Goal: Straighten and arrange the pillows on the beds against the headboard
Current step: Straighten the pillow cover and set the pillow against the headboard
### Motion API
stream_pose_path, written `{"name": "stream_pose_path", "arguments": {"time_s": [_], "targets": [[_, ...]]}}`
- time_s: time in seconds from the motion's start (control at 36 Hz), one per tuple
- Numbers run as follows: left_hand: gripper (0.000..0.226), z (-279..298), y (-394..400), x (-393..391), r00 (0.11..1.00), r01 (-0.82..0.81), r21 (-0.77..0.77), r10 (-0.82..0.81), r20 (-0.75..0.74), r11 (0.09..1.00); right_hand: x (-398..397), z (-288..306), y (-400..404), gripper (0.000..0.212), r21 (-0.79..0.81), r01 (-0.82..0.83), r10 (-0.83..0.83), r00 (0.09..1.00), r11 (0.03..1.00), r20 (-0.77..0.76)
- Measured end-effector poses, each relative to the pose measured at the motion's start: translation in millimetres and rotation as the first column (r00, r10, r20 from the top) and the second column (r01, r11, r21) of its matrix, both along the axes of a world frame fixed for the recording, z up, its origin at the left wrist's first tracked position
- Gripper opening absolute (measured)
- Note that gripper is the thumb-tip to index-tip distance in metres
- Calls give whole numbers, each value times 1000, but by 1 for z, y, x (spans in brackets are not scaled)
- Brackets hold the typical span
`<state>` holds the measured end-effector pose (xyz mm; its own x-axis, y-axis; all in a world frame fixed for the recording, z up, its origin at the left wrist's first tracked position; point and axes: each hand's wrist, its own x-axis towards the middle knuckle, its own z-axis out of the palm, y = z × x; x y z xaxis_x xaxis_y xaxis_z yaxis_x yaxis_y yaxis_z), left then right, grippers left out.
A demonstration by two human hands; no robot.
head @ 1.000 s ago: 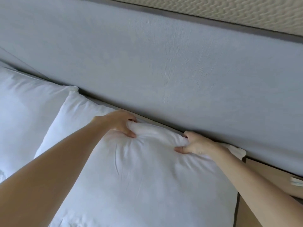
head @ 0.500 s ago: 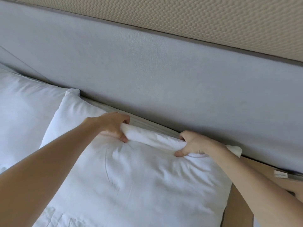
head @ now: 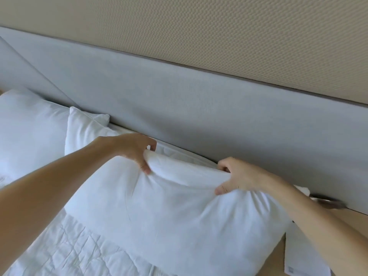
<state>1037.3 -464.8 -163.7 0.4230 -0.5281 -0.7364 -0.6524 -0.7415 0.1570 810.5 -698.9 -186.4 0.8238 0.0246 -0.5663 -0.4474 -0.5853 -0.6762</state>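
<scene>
Since a second ago I've pulled the pillow (head: 169, 212) back, so its top edge now stands off the headboard (head: 179, 108) with a strip of mattress showing beyond my fingers. My left hand (head: 135, 150) and right hand (head: 241, 176) both grip that top edge, bunching the cloth between them. Left of my left hand a second pillow (head: 29, 132) lies against the headboard; the duvet (head: 75, 248) lies below my left arm.

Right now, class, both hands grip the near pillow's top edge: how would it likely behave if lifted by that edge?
The pillow would probably sag and fold, since its fabric bunches where the left hand and right hand pinch it. It seems light, as the gripped top edge rises easily. It looks soft, not fragile or slippery.
</scene>
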Motion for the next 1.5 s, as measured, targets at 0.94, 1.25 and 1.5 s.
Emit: {"name": "stream_pose_path", "arguments": {"time_s": [0.94,1.25,1.5], "targets": [[34,88,-92,-70,993,117,-281,-107,52,952,-76,115,-87,39,-251,94,-85,995,963,46],[29,34,-102,-70,910,253,-530,-13,415,809,-94,55,-99,32,-360,422,-282,881,832,380],[44,36,-106,-66,914,101,-581,156,375,808,-99,43,-99,17,-469,505,-250,827,725,504]]}}
